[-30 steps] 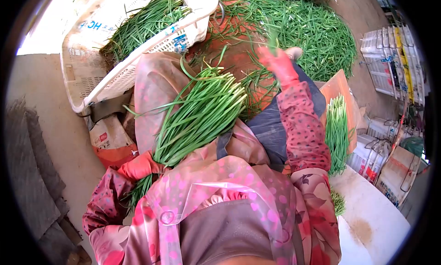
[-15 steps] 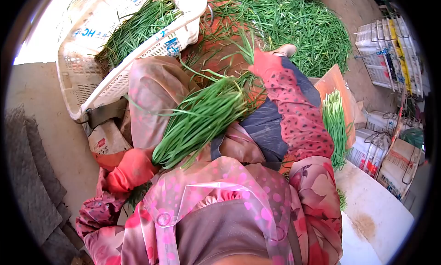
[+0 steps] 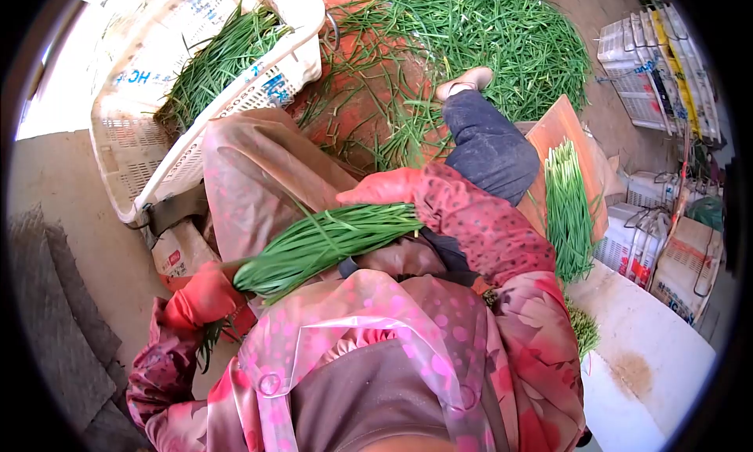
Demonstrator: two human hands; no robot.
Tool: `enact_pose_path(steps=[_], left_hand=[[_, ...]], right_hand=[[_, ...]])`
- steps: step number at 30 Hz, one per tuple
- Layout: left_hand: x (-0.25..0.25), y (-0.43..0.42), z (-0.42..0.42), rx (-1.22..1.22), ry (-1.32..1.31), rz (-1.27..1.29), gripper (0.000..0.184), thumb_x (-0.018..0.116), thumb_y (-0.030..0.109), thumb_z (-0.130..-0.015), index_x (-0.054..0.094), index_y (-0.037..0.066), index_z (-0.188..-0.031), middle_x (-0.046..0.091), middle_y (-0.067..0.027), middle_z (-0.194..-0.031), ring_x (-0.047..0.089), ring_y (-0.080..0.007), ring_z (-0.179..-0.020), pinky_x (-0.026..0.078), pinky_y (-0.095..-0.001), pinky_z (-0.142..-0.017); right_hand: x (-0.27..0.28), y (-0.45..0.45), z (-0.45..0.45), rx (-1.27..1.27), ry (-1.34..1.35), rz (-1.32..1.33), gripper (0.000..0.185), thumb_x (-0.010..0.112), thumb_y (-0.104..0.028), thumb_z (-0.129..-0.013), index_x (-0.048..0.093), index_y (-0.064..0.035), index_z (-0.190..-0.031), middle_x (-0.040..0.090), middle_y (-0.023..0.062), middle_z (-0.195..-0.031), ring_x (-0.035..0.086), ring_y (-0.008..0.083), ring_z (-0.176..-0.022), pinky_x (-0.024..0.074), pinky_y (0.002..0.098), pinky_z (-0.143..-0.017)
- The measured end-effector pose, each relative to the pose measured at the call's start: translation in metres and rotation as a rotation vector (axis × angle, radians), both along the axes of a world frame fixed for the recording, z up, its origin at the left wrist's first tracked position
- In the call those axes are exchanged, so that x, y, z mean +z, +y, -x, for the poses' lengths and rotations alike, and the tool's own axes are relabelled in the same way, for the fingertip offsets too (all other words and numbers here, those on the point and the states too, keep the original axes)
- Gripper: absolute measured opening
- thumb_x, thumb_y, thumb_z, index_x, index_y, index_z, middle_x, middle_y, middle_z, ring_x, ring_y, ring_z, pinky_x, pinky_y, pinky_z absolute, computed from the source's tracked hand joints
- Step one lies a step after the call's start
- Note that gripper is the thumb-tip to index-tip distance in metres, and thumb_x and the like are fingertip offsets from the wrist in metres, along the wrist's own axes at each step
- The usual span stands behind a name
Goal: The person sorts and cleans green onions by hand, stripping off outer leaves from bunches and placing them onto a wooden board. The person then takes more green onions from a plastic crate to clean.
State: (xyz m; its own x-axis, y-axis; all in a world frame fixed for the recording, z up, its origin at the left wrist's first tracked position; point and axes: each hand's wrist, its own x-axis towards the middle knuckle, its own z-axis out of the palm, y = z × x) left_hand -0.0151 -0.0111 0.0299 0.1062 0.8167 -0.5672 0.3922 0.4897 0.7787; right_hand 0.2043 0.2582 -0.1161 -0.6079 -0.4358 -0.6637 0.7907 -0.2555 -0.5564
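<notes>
Across my lap lies a bundle of long green stalks (image 3: 325, 244), its pale cut ends toward the right. My left hand (image 3: 205, 295), in a red glove, is wrapped round the bundle's left end, and leaf tips hang out below it. Above the bundle's right half is my right hand (image 3: 382, 187), gloved in red, stretched out to the left along the stalks' upper edge; its fingers look extended, with nothing visible in them. A second neat bundle (image 3: 569, 209) stands against an orange-brown board (image 3: 536, 187) on the right.
A white plastic basket (image 3: 176, 163) with loose stalks is at upper left. A large green heap (image 3: 510, 40) covers the floor ahead, near my shoe (image 3: 464, 82). White crates (image 3: 637, 68) stand at the right, and a white surface (image 3: 651, 326) is at lower right.
My right hand has come back from the floor heap to the lap bundle, and the few stalks it held no longer show in it. The bundle lies flatter, and my left hand has moved slightly left.
</notes>
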Motion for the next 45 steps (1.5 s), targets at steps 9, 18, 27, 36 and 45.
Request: enact_pose_path(steps=[9, 18, 27, 36, 45], left_hand=[[-0.047, -0.045, 0.025, 0.275, -0.515, 0.499, 0.032, 0.066, 0.000, -0.074, 0.063, 0.002, -0.106, 0.065, -0.0025, -0.084, 0.060, -0.0124, -0.072, 0.048, -0.0278, -0.064], [-0.071, -0.058, 0.009, 0.435, -0.504, 0.508, 0.028, 0.073, 0.011, -0.073, 0.066, 0.003, -0.099, 0.063, -0.0020, -0.077, 0.058, -0.0121, -0.065, 0.047, -0.0262, -0.057], [-0.096, -0.071, -0.006, 0.517, -0.559, 0.402, 0.025, 0.073, 0.008, -0.072, 0.066, 0.003, -0.095, 0.062, -0.0033, -0.070, 0.058, -0.0130, -0.058, 0.045, -0.0259, -0.051], [-0.046, -0.038, 0.002, 0.592, -0.464, 0.445, 0.025, 0.073, 0.006, -0.070, 0.063, 0.002, -0.093, 0.061, -0.0044, -0.070, 0.057, -0.0130, -0.055, 0.045, -0.0252, -0.048], [-0.066, -0.031, 0.022, 0.916, -0.548, 0.258, 0.034, 0.074, 0.005, -0.067, 0.062, 0.003, -0.099, 0.063, -0.0014, -0.078, 0.056, -0.0094, -0.058, 0.046, -0.0222, -0.051]], right_hand=[[-0.009, 0.032, -0.018, -0.575, 0.038, 0.481, 0.061, 0.052, -0.059, -0.088, 0.060, -0.0079, -0.119, 0.067, 0.0073, -0.107, 0.065, 0.0156, -0.082, 0.0561, 0.0315, -0.071], [0.007, 0.036, -0.012, -0.391, 0.107, -0.205, 0.023, 0.058, -0.026, -0.087, 0.070, -0.0085, -0.097, 0.062, -0.0025, -0.068, 0.045, 0.0033, -0.045, 0.0306, 0.0203, -0.039], [0.054, 0.147, -0.074, -0.877, -0.015, -0.218, 0.030, 0.055, -0.031, -0.093, 0.063, -0.0045, -0.105, 0.043, -0.0067, -0.060, 0.033, 0.0013, -0.042, 0.0191, 0.0183, -0.036], [0.033, 0.021, -0.010, -0.638, 0.198, -0.311, 0.033, 0.065, -0.034, -0.088, 0.062, -0.0068, -0.106, 0.062, -0.0010, -0.080, 0.052, 0.0029, -0.051, 0.0282, 0.0153, -0.040], [0.001, 0.025, 0.005, -0.994, 0.161, -0.130, 0.024, 0.069, -0.017, -0.082, 0.062, -0.0070, -0.103, 0.060, -0.0013, -0.077, 0.041, 0.0030, -0.046, 0.0252, 0.0179, -0.037]])
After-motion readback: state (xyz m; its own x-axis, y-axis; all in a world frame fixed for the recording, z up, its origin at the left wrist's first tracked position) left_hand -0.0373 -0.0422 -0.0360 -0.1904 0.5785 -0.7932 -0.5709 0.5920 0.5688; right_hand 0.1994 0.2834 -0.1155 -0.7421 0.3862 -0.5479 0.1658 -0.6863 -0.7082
